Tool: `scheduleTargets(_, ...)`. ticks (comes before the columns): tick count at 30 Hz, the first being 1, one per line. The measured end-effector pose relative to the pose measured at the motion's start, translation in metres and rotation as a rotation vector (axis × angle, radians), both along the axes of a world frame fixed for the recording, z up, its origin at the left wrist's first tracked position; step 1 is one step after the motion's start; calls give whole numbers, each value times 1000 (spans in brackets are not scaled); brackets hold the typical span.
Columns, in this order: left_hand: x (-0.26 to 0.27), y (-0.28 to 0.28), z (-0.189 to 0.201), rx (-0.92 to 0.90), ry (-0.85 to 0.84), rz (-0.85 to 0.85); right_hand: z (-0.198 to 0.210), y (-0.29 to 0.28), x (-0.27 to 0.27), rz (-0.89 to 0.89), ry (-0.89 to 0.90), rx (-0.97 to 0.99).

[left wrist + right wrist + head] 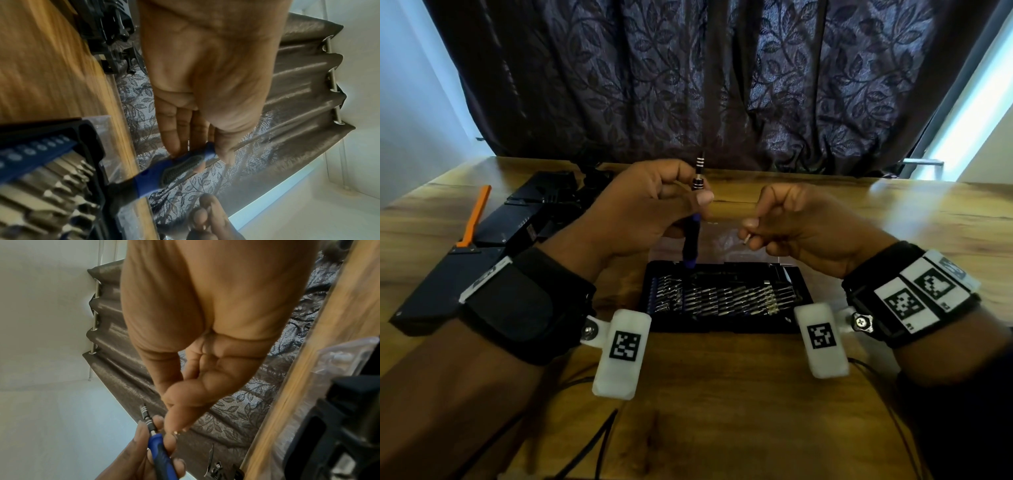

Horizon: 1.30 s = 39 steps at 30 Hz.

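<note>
Along the left edge of the desk (722, 394) lie flat black cases (448, 284) with an orange-handled tool (474, 219) resting on them. Nearer the middle, the left hand (640, 212) is raised, fingers and thumb curled round a blue-handled screwdriver (692, 240). Its silver-ringed collar points up toward the curtain (722, 85). Its butt hangs at the far left corner of the bit case (722, 325); I cannot tell whether it touches. The case sits toward the front edge, filled with rows of metal bits (722, 298), with a clear plastic lid (726, 236) behind it. Further right, the right hand (808, 226) hovers near the left, pinching a small metal bit (745, 238) between thumb and forefinger, its other fingers curled in.
</note>
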<state>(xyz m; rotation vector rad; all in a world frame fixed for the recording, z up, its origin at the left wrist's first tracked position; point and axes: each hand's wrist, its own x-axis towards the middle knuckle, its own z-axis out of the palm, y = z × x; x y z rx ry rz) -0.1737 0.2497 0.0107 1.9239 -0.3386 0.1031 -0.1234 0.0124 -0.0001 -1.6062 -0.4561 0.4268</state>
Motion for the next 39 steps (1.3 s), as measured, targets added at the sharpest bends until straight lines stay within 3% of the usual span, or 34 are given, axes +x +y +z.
scheduleTargets(5, -1, -5, -2, -36, -51, -11, -2, 1, 5, -4, -134, -64)
scheduleTargets(10, -1, -9, -10, 228, -218, -63, 8, 4, 4, -37, -171, -1)
scheduleTargets(17, -2, -13, -13, 338, -193, -92, 10, 6, -1, -42, -546, -367)
scheduleTargets(21, 1, -13, -15, 365, -145, -63, 9, 2, 4, -37, -668, -532)
scheduleTargets(24, 4, -10, -14, 392, -39, -109, 8, 0, 5, -34, -660, -592)
scheduleTargets(30, 11, 18, -9, 626, 144, -138, 1, -7, 15, -92, -626, -620)
scheduleTargets(34, 12, 26, -8, 682, 181, -125, 2, -12, 15, -52, -542, -613)
scheduleTargets(39, 12, 33, -8, 734, 161, -98, 2, -17, 14, -2, -456, -744)
